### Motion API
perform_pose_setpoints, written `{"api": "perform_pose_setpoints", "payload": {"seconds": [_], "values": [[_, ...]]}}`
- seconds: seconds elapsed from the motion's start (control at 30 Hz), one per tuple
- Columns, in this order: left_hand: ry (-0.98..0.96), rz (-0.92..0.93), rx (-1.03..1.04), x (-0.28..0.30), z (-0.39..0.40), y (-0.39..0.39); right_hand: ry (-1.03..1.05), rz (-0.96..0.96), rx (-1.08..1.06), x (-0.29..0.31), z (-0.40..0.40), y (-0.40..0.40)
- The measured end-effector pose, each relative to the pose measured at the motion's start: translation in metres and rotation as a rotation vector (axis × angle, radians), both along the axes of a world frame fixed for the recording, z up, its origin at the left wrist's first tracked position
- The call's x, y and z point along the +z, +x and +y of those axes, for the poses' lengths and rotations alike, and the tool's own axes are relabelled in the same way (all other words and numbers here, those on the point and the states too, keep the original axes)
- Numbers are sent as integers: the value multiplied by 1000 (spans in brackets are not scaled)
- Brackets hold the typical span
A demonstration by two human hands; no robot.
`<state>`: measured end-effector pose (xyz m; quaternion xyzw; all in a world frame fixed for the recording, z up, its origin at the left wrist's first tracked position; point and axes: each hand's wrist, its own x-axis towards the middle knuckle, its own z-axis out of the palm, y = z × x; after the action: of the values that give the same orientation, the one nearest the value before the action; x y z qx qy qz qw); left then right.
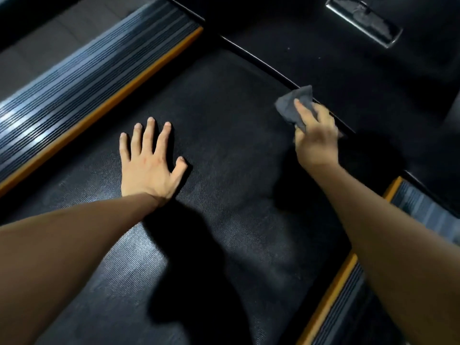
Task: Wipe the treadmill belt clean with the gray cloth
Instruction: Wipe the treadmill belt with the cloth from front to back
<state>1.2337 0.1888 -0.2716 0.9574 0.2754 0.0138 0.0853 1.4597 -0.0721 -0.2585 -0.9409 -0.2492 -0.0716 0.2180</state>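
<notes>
Entry: treadmill belt [224, 170], wiping under way. Our right hand [316, 140] grips the bunched gray cloth [295, 105] at the belt's far edge; our left hand [149, 165] rests mid-belt, fingers spread. Cleaned portion perhaps small; dim light hides it. Near belt remains.

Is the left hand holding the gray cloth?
No, the left hand lies flat with fingers spread on the belt; the right hand grips the gray cloth.

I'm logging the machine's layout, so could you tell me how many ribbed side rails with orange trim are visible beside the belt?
2. One side rail runs along the treadmill belt at upper left; the other side rail lies at lower right, partly hidden by the right arm.
</notes>
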Motion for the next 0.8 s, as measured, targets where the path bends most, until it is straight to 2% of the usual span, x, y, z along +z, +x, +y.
{"api": "perform_pose_setpoints", "payload": {"seconds": [0.2, 0.3, 0.4, 0.53, 0.6, 0.73, 0.77, 0.8], "values": [[60, 27, -46, 8, -12, -3, -93, 28, 43, 5, -8, 3], [-40, -15, -178, 16, -85, -43, -149, 57, 33, 6, -11, 4], [-71, 31, -270, 14, -169, -102, -129, 100, 59, 7, -14, 4], [-18, 45, -240, 4, -177, -112, -97, 128, 64, 9, -15, -4], [-13, 78, -239, 5, -175, -110, -95, 84, 181, 9, -10, -40], [4, 111, -238, 5, -179, -113, -103, 129, 649, 8, -20, -111], [9, 104, -229, 4, -179, -113, -145, 129, 704, 9, -30, -106], [14, 95, -221, 4, -179, -114, -144, 112, 674, 10, -40, -93]]}}
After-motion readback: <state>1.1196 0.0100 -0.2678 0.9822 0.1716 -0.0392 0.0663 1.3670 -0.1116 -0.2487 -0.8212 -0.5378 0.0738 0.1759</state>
